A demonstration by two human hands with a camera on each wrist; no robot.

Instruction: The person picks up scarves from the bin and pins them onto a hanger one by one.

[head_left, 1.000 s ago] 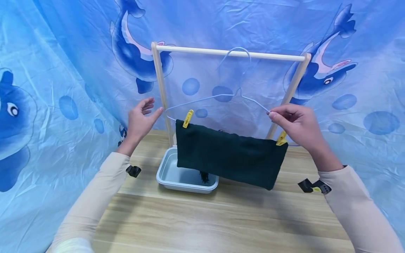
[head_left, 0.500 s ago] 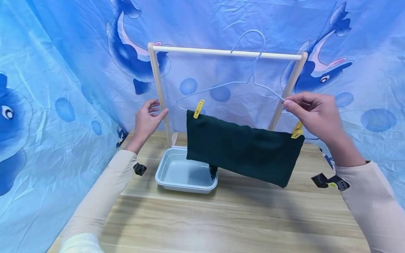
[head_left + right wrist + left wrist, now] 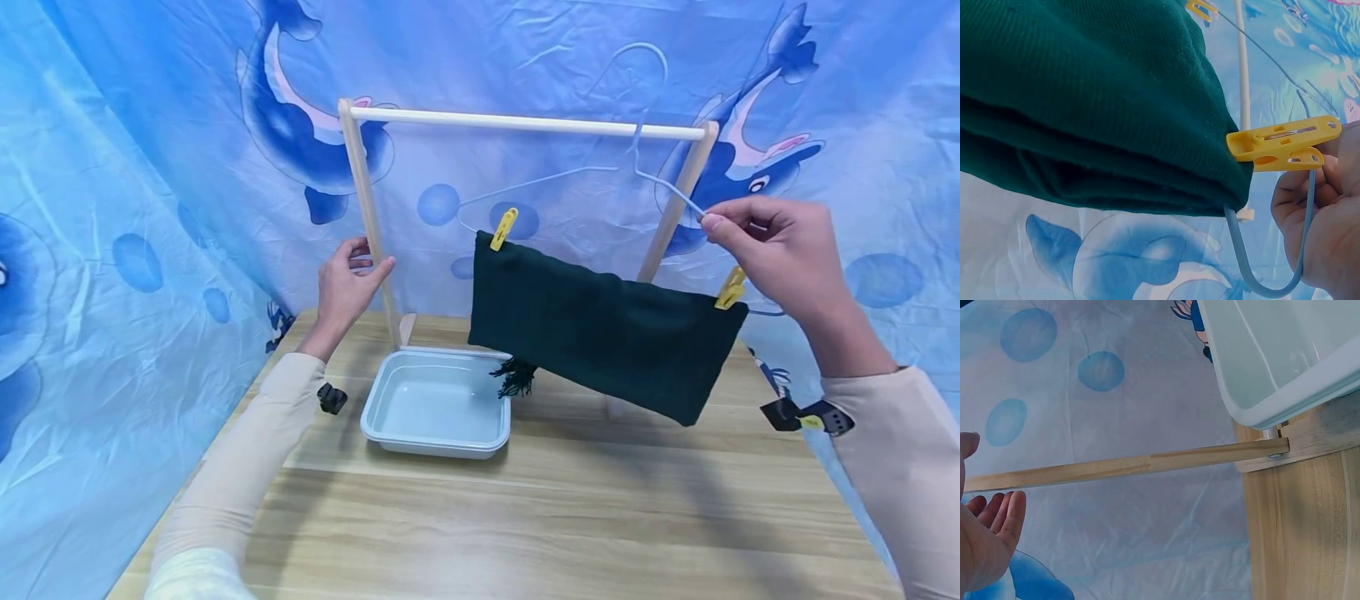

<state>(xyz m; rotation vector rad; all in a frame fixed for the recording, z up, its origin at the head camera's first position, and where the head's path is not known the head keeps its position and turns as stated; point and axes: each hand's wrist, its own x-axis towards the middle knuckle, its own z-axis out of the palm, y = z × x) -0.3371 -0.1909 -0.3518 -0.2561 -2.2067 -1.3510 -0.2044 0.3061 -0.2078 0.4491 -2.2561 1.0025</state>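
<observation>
My right hand (image 3: 787,262) pinches the right arm of a pale blue wire hanger (image 3: 669,190) between thumb and fingers. From the hanger hangs a folded dark green scarf (image 3: 600,325) with a black-looking fringe (image 3: 516,377), its right side lower. Yellow clothespins, one at the left (image 3: 504,229) and one at the right (image 3: 1282,140), clip its top corners. The hanger's hook (image 3: 641,48) appears above the bar (image 3: 525,122) of a wooden rack; I cannot tell whether they touch. My left hand (image 3: 347,283), fingers loosely bent, is around the rack's left post (image 3: 1147,464); contact is unclear.
A light blue plastic basin (image 3: 435,408) stands on the wooden table (image 3: 480,525) by the foot of the left post. A blue curtain (image 3: 480,58) printed with dolphins surrounds the table at the back and sides.
My right hand has moved right and up, carrying the hanger and scarf away from over the basin. My left hand has come off the hanger's left end to the rack's left post.
</observation>
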